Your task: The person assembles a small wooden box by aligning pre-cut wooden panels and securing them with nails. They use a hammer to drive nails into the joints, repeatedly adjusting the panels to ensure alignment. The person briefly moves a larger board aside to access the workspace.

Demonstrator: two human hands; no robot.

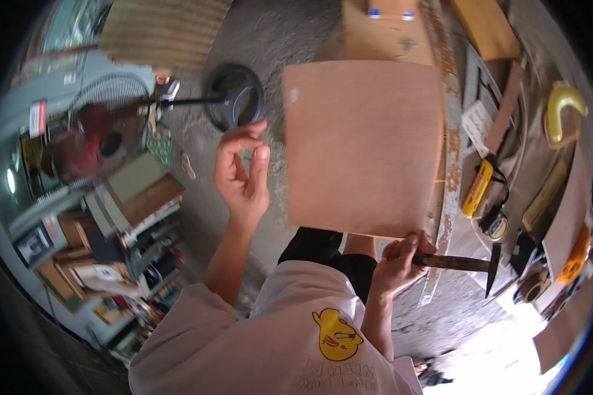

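A square brown panel (362,145), like thin fibreboard or plywood, lies in front of me over the bench edge, with a small pale patch near its upper left corner. To the left of the panel, my left hand (240,174) is raised with its fingers bent. A gap shows between thumb and forefinger, and nothing is visible in it. My right hand (402,260) is closed around the wooden handle of a hammer (454,263), whose dark head points right. Its knuckles are at the panel's near right corner; whether the fingers also grip the panel is hidden.
A worn metal strip (451,151) runs along the panel's right side. Beyond it are a yellow-handled tool (478,187), a tape measure (496,226) and a curved yellow piece (560,115). At left stand a fan (105,135) with a round base (234,95) and cluttered shelves (158,240).
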